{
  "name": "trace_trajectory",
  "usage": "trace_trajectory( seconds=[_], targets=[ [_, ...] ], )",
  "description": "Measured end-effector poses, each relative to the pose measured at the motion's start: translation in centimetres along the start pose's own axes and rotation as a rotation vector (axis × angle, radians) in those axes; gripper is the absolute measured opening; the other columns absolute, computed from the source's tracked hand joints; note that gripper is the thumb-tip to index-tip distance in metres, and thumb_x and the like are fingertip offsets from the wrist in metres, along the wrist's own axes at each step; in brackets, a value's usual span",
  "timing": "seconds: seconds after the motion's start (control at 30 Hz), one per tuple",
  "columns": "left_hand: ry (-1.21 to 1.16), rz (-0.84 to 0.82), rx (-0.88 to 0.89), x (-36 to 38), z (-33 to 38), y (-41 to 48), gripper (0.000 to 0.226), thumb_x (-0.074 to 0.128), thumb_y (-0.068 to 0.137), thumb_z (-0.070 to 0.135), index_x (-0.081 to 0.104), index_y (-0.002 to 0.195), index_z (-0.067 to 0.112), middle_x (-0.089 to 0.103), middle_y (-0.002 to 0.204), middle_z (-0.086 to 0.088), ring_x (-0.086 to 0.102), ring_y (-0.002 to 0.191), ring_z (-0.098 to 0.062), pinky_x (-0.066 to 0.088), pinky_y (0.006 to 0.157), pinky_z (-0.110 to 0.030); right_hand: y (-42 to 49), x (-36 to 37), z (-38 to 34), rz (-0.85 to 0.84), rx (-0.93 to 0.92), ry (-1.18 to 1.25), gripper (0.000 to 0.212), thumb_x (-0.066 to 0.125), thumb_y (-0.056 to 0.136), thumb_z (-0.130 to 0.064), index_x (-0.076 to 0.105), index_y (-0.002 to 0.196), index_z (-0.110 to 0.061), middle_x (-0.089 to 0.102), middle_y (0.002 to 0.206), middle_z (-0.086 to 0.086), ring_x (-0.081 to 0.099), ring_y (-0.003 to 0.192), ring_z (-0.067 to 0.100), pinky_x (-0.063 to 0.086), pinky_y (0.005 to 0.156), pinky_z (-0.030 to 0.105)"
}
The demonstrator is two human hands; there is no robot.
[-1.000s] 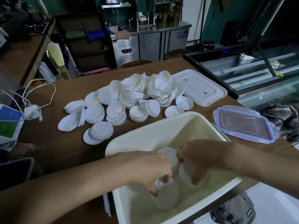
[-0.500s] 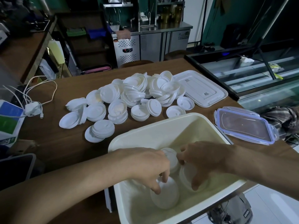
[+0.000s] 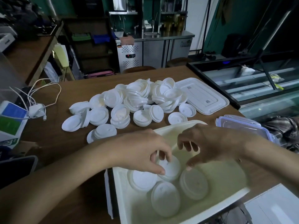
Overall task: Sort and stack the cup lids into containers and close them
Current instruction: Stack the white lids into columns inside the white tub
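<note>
Four lid stacks (image 3: 165, 201) in white container (image 3: 226, 177)

Container (image 3: 239, 194) near corner cut off at bottom, clear lid (image 3: 239, 125) partly behind right forearm (image 3: 267, 152), inner lids (image 3: 165, 199) blurred

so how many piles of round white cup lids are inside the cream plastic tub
4 in the cream plastic tub: left pile, middle pile under the left hand, near pile, right pile by the right hand. Hands may hide more.
</note>
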State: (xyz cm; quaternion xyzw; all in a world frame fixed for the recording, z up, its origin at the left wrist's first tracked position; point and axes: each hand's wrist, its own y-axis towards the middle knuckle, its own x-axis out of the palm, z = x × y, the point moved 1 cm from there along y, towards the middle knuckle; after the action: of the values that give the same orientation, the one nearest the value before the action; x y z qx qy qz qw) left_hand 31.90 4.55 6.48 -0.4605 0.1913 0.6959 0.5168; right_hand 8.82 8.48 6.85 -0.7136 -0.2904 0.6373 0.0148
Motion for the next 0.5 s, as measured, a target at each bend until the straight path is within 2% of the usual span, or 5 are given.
trace_trajectory(
  seconds=[0.1, 0.2, 0.27, 0.37, 0.5],
  targets=[
    [-0.057, 0.112, -0.036, -2.2, -0.8, -0.8, 0.024, 0.081, 0.090, 0.042, 0.074, 0.112, 0.035, 0.064, 0.096, 0.021, 0.064, 0.088, -0.001, 0.040, 0.073, -0.008, 0.4, -1.9, -0.2, 0.096, -0.042, 0.054, 0.041, 0.079, 0.075, -0.064, 0.060, 0.103, -0.041, 0.060, 0.087, -0.019, 0.058, 0.086, -0.001, 0.048, 0.067, 0.019],
    [-0.142, 0.236, -0.048, -3.8, -2.0, -1.7, 0.022, 0.082, 0.089, 0.036, 0.075, 0.110, 0.034, 0.068, 0.092, 0.017, 0.066, 0.080, -0.006, 0.047, 0.070, -0.013, 1.2, -3.9, -0.7, 0.207, -0.124, 0.123, 0.028, 0.080, 0.080, -0.055, 0.059, 0.095, -0.044, 0.060, 0.086, -0.019, 0.059, 0.083, 0.005, 0.047, 0.065, 0.020],
    [-0.178, 0.318, -0.072, -4.4, -3.0, -2.3, 0.022, 0.081, 0.090, 0.034, 0.074, 0.111, 0.036, 0.070, 0.091, 0.015, 0.066, 0.076, -0.008, 0.055, 0.071, -0.021, 2.2, -4.7, -0.8, 0.277, -0.171, 0.158, 0.025, 0.082, 0.083, -0.048, 0.062, 0.094, -0.038, 0.060, 0.078, -0.014, 0.059, 0.077, 0.009, 0.047, 0.064, 0.022],
    [-0.162, 0.440, -0.112, -5.0, -5.0, -2.8, 0.026, 0.082, 0.089, 0.034, 0.072, 0.113, 0.040, 0.072, 0.091, 0.016, 0.069, 0.078, -0.007, 0.058, 0.074, -0.023, 4.3, -5.3, -0.7, 0.373, -0.214, 0.234, 0.019, 0.082, 0.084, -0.040, 0.065, 0.090, -0.033, 0.062, 0.074, -0.009, 0.059, 0.071, 0.013, 0.047, 0.060, 0.019],
    [-0.209, 0.513, -0.187, -5.0, -9.0, -2.3, 0.029, 0.081, 0.090, 0.028, 0.073, 0.116, 0.037, 0.075, 0.093, 0.011, 0.070, 0.080, -0.007, 0.057, 0.077, -0.020, 8.3, -5.6, 0.8, 0.389, -0.163, 0.226, 0.027, 0.082, 0.079, -0.044, 0.068, 0.099, -0.035, 0.065, 0.082, -0.014, 0.061, 0.074, 0.009, 0.049, 0.062, 0.021]
  ],
)
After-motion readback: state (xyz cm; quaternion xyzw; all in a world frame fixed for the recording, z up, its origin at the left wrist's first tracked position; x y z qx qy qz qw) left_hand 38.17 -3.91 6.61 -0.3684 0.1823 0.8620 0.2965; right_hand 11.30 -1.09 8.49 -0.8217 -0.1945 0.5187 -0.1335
